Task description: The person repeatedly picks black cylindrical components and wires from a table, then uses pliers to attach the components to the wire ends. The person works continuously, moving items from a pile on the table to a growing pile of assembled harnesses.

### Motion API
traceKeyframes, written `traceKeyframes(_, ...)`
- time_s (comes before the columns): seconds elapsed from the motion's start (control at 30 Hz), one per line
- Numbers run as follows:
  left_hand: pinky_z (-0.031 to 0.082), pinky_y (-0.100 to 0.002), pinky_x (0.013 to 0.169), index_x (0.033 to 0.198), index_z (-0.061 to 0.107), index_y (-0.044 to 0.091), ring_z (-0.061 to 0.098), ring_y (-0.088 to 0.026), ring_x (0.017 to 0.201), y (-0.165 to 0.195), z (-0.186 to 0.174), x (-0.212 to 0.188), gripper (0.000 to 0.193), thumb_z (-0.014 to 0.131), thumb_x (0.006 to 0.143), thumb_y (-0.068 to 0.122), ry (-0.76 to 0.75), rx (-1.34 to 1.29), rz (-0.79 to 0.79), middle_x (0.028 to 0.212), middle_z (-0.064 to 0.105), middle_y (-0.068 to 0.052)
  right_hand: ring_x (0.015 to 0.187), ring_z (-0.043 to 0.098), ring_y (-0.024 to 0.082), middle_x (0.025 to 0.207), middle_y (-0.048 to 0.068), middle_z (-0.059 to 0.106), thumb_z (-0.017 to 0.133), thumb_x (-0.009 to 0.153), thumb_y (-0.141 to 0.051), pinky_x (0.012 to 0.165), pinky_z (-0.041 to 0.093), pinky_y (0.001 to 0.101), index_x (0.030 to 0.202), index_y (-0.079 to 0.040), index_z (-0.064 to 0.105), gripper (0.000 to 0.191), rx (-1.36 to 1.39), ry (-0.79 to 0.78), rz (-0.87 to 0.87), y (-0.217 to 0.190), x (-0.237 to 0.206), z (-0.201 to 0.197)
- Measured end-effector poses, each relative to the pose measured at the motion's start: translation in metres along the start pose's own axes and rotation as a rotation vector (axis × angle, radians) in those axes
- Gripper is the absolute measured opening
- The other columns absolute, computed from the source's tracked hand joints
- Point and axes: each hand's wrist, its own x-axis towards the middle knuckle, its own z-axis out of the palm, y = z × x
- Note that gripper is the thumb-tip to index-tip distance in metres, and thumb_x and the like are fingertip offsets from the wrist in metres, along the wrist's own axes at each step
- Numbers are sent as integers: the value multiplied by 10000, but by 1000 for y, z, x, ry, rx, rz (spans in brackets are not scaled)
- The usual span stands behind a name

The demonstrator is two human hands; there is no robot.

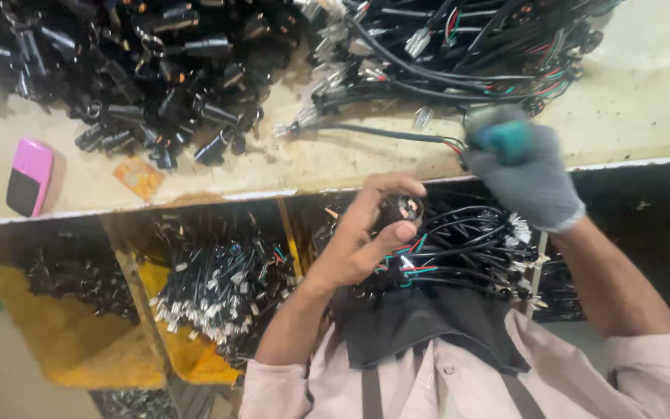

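Right hand: grey glove, gripping a teal-green tool. Left hand bare, holding a small black round part with coppery glints. Far bench: pale cream, stained. Far left: pink-and-black phone; orange card beside it. Wire bundles black (red, green strands). Near-left bins yellow. Shirt pale pink.

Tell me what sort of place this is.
Probably a small assembly workshop for electrical wiring parts. A heap of small black cylindrical parts and a pile of black wire harnesses cover the worn pale workbench, and yellow bins of more wired parts sit below.
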Motion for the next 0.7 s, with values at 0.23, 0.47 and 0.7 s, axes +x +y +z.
traceKeyframes(0.23,547,-269,757,1183,636,11,682,-115,787,-13,15,-11,248,586,1022,193,13,273,-317,1120,717,-84,670,658,229,818,77,700,684,888,-136,593,506,355,993,-97,706,114,-413,-290,-721,-38,-23,5)
traceKeyframes(0.47,572,-340,875,1255,642,-9,726,-247,935,-7,15,-19,248,647,1043,119,94,327,-97,1121,732,-144,702,565,194,803,65,578,673,1011,-217,651,459,368,967,-76,569,180,271,-44,-331,-32,-46,27)
traceKeyframes(0.7,597,-373,927,1304,606,-8,754,-302,1053,-3,26,-20,339,679,1047,200,6,379,-7,1191,717,-163,722,553,234,870,112,558,682,941,-114,668,454,373,1013,-46,546,169,1184,14,-32,-45,-46,43)
